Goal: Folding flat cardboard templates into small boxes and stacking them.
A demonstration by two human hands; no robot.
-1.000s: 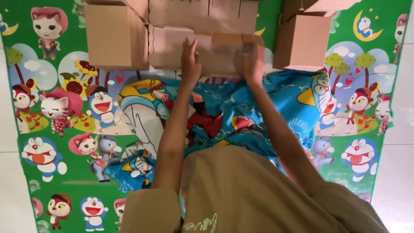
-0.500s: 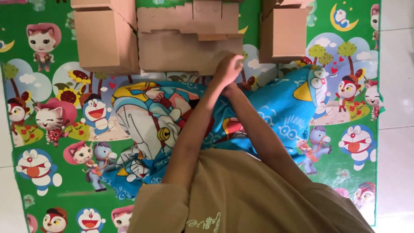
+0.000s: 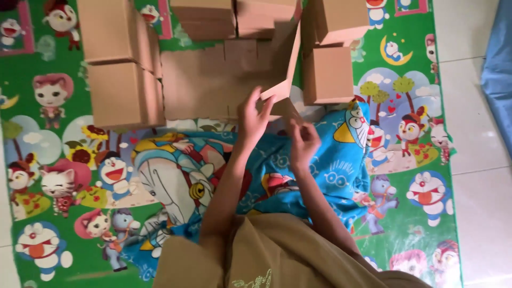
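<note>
A flat brown cardboard sheet (image 3: 205,80) lies on the green cartoon mat (image 3: 58,176) in front of me. Its right part (image 3: 290,58) is lifted up and stands tilted. My left hand (image 3: 253,114) grips the lower edge of that raised flap with fingers spread. My right hand (image 3: 303,141) sits just right of it, fingers curled at the flap's bottom corner. Both forearms reach over a blue cartoon blanket (image 3: 330,170) across my lap.
Folded cardboard boxes stand around the sheet: two stacked at the left (image 3: 120,93), several at the back (image 3: 234,16), two at the right (image 3: 328,72). White floor tiles (image 3: 474,133) lie right of the mat, with blue fabric (image 3: 498,69) at the far right edge.
Both hands drew back from the far edge of the cardboard toward me. The right part of the sheet has been lifted up. The camera view shifted closer and to the right.
</note>
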